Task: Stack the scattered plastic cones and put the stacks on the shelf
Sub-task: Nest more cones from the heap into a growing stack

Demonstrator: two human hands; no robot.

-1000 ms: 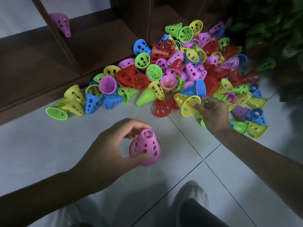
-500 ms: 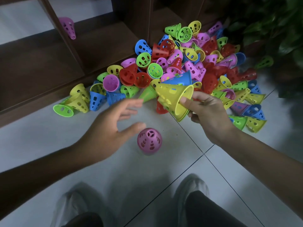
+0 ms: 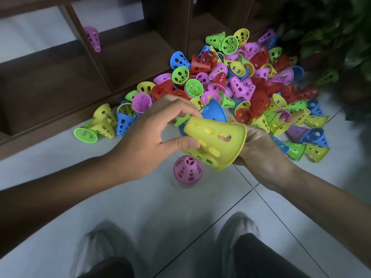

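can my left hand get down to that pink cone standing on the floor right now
Probably not at once. Your left hand pinches the yellow cone, which the right hand also holds, and that cone hangs right above the pink cone. Release it and the floor around is free.

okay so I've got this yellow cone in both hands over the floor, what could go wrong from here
The yellow cone is held right above the lone pink cone standing on the tiles; if either the left hand or the right hand slips, it could knock that one over. A blue cone sits tucked behind the yellow one and might drop. The pile lies close to your hands, easy to scatter.
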